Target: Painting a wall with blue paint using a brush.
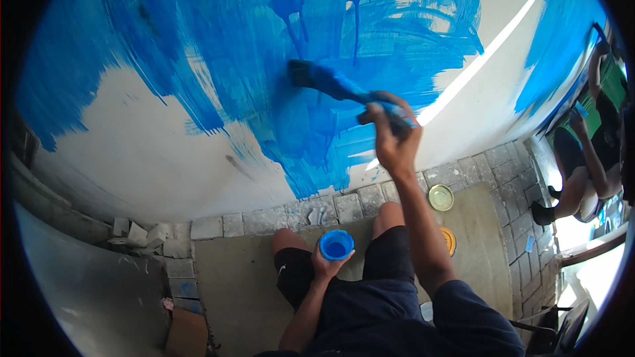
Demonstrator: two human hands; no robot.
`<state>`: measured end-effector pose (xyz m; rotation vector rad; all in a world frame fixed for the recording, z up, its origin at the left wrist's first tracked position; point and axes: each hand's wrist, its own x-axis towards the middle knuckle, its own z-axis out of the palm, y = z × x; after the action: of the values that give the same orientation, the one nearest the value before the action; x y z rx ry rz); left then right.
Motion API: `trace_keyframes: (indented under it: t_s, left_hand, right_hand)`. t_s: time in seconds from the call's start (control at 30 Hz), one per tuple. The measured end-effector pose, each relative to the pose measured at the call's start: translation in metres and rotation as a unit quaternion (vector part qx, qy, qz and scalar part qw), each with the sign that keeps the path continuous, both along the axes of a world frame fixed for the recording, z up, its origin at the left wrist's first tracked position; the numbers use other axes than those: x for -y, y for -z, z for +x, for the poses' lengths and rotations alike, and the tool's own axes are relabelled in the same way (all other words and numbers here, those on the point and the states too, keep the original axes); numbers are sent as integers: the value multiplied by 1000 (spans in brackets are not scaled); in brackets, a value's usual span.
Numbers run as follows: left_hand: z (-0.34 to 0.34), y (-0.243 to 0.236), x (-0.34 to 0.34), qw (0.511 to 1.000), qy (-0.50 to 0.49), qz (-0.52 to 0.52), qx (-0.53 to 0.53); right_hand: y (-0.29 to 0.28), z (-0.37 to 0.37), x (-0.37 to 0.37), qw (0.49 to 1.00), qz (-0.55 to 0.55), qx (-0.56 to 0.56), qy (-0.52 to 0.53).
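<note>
My right hand is closed round the handle of a paintbrush. The brush is smeared with blue paint, and its dark bristles lie at the wall, over a blue-painted stretch; motion blurs it slightly. Blue strokes and drips cover much of the upper wall, while white patches show lower down and at the right. Between my knees, my left hand holds a small cup of blue paint upright, its fingers wrapped about the side.
On the mat by my right arm lie a pale round lid and an orange lid. Grey paving runs along the wall's foot. A cardboard box stands at lower left. At far right another person also reaches to the wall.
</note>
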<state>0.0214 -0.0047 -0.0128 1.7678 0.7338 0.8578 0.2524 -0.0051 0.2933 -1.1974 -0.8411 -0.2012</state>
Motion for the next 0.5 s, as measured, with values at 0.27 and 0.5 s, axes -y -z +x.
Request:
trace_keyframes:
  t_s: [0.27, 0.5]
  left_hand:
    - [4, 1, -11, 999, 13, 24, 27]
    - [3, -6, -6, 998, 38, 28, 38]
  right_hand:
    - [-35, 110, 135, 959, 29, 38, 279]
    - [-58, 32, 76, 986, 95, 12, 133]
